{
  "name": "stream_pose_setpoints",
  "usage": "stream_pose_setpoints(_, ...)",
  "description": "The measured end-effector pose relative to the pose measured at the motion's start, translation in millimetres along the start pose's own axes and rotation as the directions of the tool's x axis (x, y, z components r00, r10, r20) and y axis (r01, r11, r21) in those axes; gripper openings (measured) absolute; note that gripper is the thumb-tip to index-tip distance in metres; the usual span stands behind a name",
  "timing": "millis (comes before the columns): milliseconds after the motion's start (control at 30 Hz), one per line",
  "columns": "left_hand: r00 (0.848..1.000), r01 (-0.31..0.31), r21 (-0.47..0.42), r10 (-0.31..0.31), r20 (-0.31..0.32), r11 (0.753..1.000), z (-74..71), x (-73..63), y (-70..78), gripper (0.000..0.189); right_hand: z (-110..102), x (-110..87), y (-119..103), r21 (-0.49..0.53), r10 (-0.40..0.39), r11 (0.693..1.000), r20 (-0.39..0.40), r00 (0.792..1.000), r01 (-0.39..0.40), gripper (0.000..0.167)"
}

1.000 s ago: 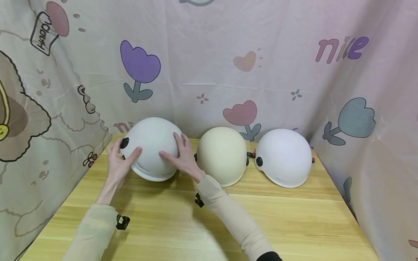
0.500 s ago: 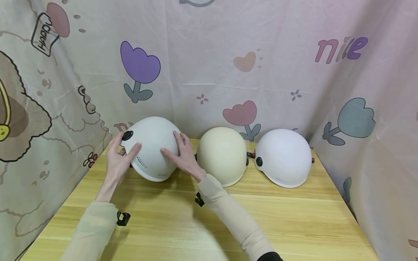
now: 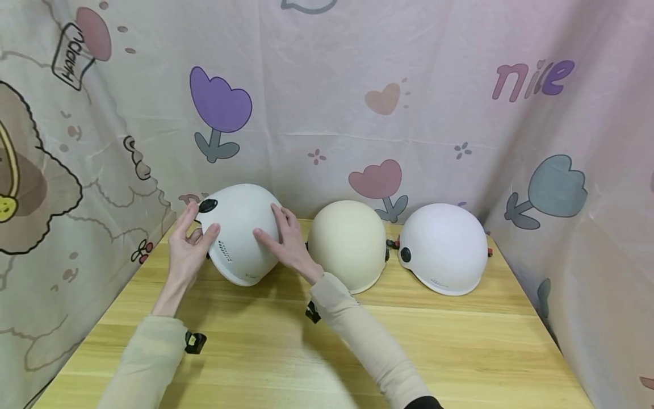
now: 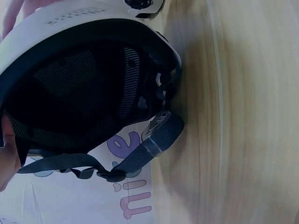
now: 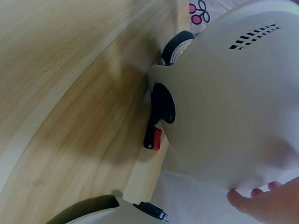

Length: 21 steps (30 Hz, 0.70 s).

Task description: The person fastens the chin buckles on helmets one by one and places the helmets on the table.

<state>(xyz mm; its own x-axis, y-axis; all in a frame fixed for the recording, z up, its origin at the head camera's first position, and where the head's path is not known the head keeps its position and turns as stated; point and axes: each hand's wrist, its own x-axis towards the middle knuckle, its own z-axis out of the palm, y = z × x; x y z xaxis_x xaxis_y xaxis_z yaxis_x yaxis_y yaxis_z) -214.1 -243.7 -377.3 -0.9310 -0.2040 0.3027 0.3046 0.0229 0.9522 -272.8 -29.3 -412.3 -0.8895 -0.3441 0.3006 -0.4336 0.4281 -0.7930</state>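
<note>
In the head view, a white helmet (image 3: 247,227) leans at the table's left, its left side raised and its dark interior (image 4: 70,88) facing the left wrist camera. My left hand (image 3: 186,250) grips its left rim, thumb on the outer shell near the vent slots and fingers at the edge. Across the right of the dome, my right hand (image 3: 291,244) lies with thumb and fingers spread, fingertips on the shell. A dark chin strap (image 4: 149,144) hangs from the helmet. In the right wrist view, a red buckle piece (image 5: 157,139) shows below a black round side fitting (image 5: 163,103).
Just right of my right hand stands a cream helmet (image 3: 347,247), and beyond it another white helmet (image 3: 443,250), both dome up. The wooden table (image 3: 265,352) meets a printed cloth backdrop (image 3: 306,79) behind and on both sides.
The held helmet has turned: its black side fitting has moved right and slightly up, and its vent slots stand steeper. My left hand has followed slightly; the other helmets stay put.
</note>
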Motion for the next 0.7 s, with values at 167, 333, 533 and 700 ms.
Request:
stream_pose_setpoints(167, 0.999, 0.036, -0.035, -0.035, 0.018, 0.999, -1.6, -1.6, 0.0, 0.08, -0.5, -0.5, -1.0, 0.015, -0.002, 1.0, -0.003, 1.0, 0.002, 0.085)
stream_pose_setpoints(333, 0.999, 0.043, -0.055, -0.043, 0.005, 0.998, -1.2, 0.0, 2.3, 0.08, -1.7, -0.8, -4.6, 0.037, -0.001, 0.999, -0.014, 1.0, 0.001, 0.082)
stream_pose_setpoints(533, 1.0, 0.024, -0.036, -0.023, 0.021, 0.999, 0.0, 0.9, 6.6, 0.076, -2.3, 0.4, -8.2, 0.04, -0.02, 0.999, -0.023, 1.0, 0.021, 0.083)
stream_pose_setpoints(700, 0.999, -0.006, -0.01, 0.006, 0.054, 1.0, 4.4, 1.8, 10.1, 0.069, -2.7, 1.7, -12.0, 0.021, -0.021, 1.0, -0.003, 1.0, 0.021, 0.082)
